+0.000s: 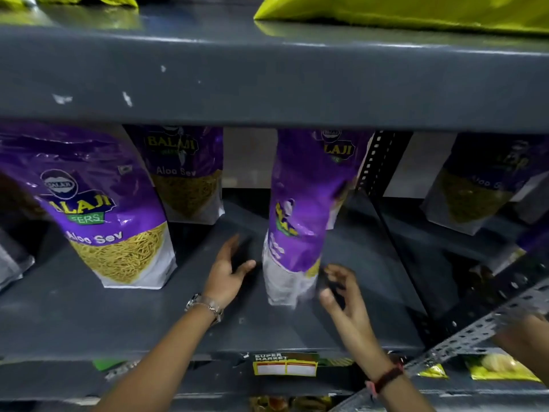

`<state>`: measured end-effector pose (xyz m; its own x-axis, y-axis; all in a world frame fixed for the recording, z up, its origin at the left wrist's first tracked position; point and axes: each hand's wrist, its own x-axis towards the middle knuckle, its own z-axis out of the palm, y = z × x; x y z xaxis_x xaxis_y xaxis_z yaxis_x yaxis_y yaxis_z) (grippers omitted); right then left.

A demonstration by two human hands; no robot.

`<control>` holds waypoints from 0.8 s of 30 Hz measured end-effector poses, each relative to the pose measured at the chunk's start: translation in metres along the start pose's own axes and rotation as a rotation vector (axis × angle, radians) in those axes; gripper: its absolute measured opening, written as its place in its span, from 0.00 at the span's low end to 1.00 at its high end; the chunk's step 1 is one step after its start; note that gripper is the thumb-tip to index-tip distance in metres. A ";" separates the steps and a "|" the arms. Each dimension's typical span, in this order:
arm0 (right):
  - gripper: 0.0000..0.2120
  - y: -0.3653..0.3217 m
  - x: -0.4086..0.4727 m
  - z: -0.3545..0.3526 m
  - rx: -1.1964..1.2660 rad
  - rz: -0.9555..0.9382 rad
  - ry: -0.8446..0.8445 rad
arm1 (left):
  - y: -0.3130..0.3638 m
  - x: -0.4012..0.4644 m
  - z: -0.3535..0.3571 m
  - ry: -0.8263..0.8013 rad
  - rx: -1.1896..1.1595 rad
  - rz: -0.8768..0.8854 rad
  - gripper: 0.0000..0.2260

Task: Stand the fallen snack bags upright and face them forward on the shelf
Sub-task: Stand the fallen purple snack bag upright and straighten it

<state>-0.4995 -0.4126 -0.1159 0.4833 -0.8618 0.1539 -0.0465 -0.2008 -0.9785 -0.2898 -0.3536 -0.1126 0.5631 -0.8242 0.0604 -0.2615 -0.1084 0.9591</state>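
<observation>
Head view: hands sit low on the grey shelf, one to each side of a purple snack bag that stands on its base but is turned edge-on, its printed front facing away to the right instead of forward. The left hand lies just left of the bag's white lower part, palm toward it, fingers spread wide and holding nothing; whether its thumb touches the bag I cannot tell. The right hand is just right of the bag's base, fingers loosely curled and parted, also empty, close to the bag but seemingly not gripping it. Motion blur softens the bag's lower edge. Farther left of the left hand, a second purple bag stands upright with its label facing forward, and a third bag stands behind it, beyond the left hand.

Judging by this, the bag between the hands is already up, and the step in hand is facing it. The next move calls for both palms to close on its sides and twist it, base kept down, until the label looks out, level with its left neighbour.
</observation>
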 end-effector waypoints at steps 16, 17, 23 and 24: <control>0.36 0.009 0.023 0.003 -0.027 0.086 -0.053 | -0.015 -0.008 -0.003 -0.246 0.119 0.040 0.29; 0.40 0.012 0.026 0.000 -0.117 0.096 -0.090 | -0.015 -0.009 -0.001 -0.273 0.142 0.028 0.32; 0.30 0.022 0.038 -0.002 -0.430 0.111 -0.121 | -0.014 -0.008 0.018 -0.131 0.376 -0.010 0.28; 0.30 0.023 0.038 -0.004 -0.426 0.122 -0.123 | -0.014 -0.010 0.021 -0.103 0.391 -0.015 0.26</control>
<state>-0.4856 -0.4515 -0.1319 0.5508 -0.8346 -0.0010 -0.4521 -0.2974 -0.8409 -0.3086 -0.3560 -0.1323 0.4924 -0.8704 0.0001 -0.5438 -0.3076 0.7808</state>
